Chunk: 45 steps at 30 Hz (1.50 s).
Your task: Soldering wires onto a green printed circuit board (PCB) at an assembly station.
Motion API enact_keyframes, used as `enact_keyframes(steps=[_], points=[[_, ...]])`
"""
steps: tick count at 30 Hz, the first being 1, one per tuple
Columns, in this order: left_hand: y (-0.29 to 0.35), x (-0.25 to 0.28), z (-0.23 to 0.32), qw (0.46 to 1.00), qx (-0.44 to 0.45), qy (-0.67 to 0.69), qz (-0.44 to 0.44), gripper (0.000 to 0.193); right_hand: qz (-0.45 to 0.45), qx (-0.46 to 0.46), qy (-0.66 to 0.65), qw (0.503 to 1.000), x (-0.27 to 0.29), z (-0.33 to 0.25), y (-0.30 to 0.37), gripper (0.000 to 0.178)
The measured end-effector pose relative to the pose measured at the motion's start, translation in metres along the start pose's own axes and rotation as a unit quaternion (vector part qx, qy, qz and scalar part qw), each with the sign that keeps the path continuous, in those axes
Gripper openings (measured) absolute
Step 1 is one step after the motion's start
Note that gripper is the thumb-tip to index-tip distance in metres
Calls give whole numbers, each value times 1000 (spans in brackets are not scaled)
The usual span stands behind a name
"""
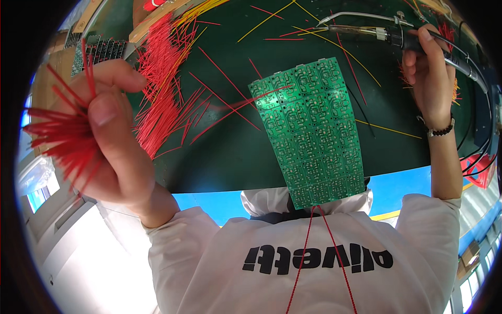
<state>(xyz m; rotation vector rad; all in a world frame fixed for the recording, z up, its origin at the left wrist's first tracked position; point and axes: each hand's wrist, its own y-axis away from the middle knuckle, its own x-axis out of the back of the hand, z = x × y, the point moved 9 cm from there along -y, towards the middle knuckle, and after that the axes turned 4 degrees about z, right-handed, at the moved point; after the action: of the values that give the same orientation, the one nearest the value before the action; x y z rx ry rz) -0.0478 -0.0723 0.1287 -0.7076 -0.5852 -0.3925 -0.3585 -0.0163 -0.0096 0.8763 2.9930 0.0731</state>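
Note:
My left hand (123, 141), raised at the left, is closed round a bundle of red wires (68, 131) whose ends fan outward. At the upper right, my right hand (434, 78) grips a soldering iron (384, 34); its tip points left over the bench, and a thin bent metal tube (355, 15) runs along it. Between the hands lies a green circuit board panel (314, 136) with rows of repeated small circuits. Its near end reaches past the bench edge. One red wire (235, 107) extends from the left onto the panel's upper part; whether it is attached I cannot tell.
A heap of red wires (162, 89) covers the dark green bench (230, 162) left of the panel, with yellow wires (201, 11) behind it. Loose wires are scattered around. More circuit boards (107, 49) sit at the far left. Black cables (487, 120) hang at the right.

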Motion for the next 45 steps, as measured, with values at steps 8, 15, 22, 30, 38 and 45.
enact_keyframes(steps=[8, 15, 22, 30, 38, 45], points=[[4, -70, -16, 992, 46, 115, -25, 9, 24, 27, -5, 999, 11, -4, -4, 25], [12, -103, -38, 991, 100, 44, -80, 14, -16, 41, -29, 999, 5, -17, 4, 24], [19, -105, -27, 992, 17, 80, -91, 15, -18, 33, -61, 997, 2, -16, 20, 22], [24, -106, -18, 988, -76, 107, -79, 17, -4, 14, -57, 998, 14, -6, 18, 28], [19, -113, -12, 988, -121, 51, -82, 12, -21, 6, -45, 999, 12, -4, 18, 25], [21, -123, -11, 990, -114, 32, -81, 14, 7, 35, 59, 998, 9, -9, 30, 33]])
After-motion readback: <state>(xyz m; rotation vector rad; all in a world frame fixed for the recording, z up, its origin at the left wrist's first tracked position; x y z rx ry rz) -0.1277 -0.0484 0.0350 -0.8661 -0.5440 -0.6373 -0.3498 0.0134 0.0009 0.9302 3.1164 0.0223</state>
